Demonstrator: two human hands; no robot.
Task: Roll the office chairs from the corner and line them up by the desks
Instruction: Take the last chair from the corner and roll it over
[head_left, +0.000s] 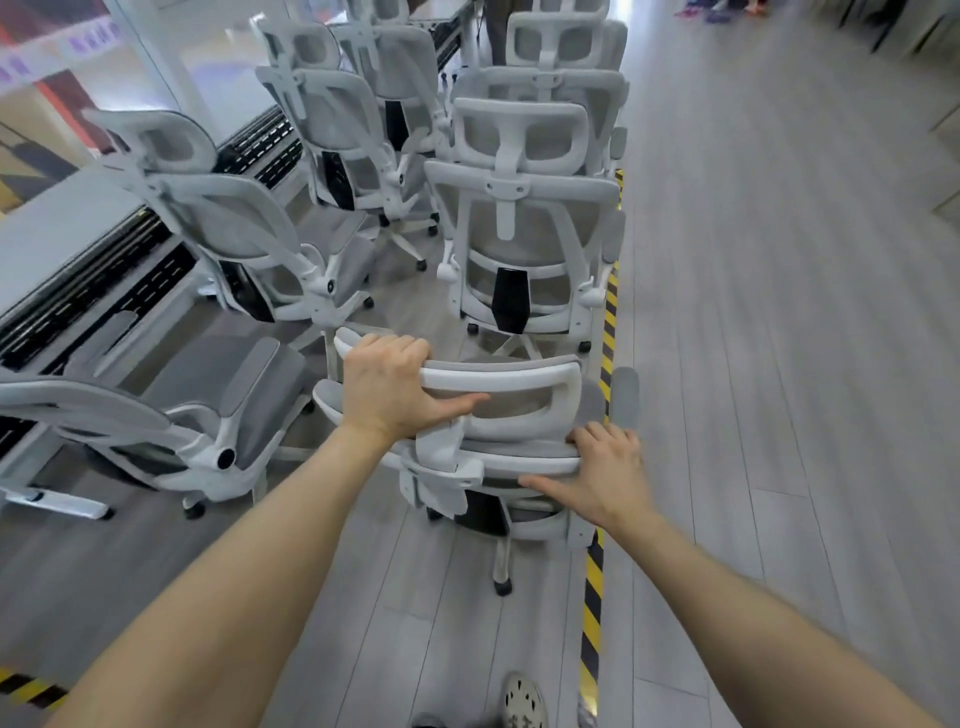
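Note:
A white-framed grey mesh office chair (524, 415) stands right in front of me, seen from behind and above. My left hand (387, 389) grips the top bar of its headrest, fingers curled over the far side and thumb underneath. My right hand (608, 467) holds the upper edge of the backrest at the right, fingers over the rim. Directly ahead stands another chair (519, 234) of the same kind, with more lined up behind it. The desks (57, 228) run along the left.
Several matching chairs stand by the desks at left, one (244, 234) angled, one (156, 410) close at my left. A yellow-black floor tape (595, 597) runs beside the chair. Open grey floor lies to the right. My shoe (524, 701) shows below.

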